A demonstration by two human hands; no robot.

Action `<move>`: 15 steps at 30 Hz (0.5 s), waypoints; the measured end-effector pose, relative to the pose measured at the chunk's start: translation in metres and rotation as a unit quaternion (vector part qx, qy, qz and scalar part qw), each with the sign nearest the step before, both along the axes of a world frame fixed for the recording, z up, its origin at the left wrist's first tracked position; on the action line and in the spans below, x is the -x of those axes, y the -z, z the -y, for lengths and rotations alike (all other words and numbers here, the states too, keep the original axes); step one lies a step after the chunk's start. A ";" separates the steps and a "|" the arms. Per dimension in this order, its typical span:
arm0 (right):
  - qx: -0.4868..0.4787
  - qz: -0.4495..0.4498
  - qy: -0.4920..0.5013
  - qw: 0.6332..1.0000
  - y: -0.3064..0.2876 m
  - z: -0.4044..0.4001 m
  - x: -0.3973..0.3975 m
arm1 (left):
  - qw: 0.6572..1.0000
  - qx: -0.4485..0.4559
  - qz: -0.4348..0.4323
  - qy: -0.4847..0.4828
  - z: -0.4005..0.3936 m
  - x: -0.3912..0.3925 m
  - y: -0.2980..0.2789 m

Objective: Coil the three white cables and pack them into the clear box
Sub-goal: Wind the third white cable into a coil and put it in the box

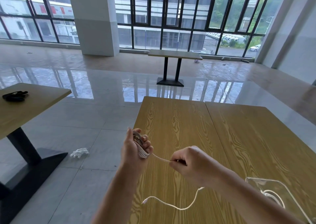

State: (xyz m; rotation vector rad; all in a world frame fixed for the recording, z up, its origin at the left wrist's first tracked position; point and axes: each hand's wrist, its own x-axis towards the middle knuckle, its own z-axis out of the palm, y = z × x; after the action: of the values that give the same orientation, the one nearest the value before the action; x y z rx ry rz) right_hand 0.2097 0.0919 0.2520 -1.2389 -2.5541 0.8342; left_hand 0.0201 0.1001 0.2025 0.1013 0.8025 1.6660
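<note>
Cable (160, 158) runs left-right between my hands: left hand (135, 148) grips its coil, right hand (189, 163) pinches it, above the wooden table (188, 121).

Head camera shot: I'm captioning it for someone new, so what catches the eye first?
The two hands at centre: the left hand grips a white cable coil, and the right hand pinches its loose strand, whose tail trails across the wooden table. At lower right stands the clear box, a coiled cable already inside.

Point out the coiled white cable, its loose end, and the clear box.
coiled white cable (140, 144), head view, loops held in the left hand
loose end (144, 202), head view, plug tip over the table
clear box (280, 188), head view, near wall
</note>
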 end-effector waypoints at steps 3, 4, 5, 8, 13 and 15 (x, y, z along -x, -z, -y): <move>0.007 0.005 -0.028 1.000 -0.012 0.004 -0.006 | 0.996 0.048 -0.054 -0.053 0.000 0.018 0.002; -0.001 0.005 -0.041 0.999 -0.017 0.004 -0.007 | 0.994 0.062 -0.070 -0.058 0.000 0.022 0.004; -0.011 0.001 -0.050 0.999 -0.021 0.004 -0.006 | 0.992 0.074 -0.087 -0.059 0.001 0.024 0.005; -0.035 -0.024 -0.068 0.997 -0.033 0.002 -0.004 | 0.988 0.082 -0.125 -0.043 0.003 0.019 0.004; -0.070 -0.066 -0.066 0.993 -0.045 -0.004 0.002 | 0.984 0.050 -0.171 0.019 0.006 0.005 -0.005; -0.080 -0.080 -0.066 0.991 -0.049 -0.006 0.004 | 0.978 0.041 -0.200 0.044 0.006 0.002 -0.008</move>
State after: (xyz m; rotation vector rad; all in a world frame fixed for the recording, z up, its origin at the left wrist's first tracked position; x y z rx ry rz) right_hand 0.2057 0.0976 0.3006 -0.9278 -2.5359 0.7065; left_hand 0.0185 0.0937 0.2103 0.4193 1.1516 1.5458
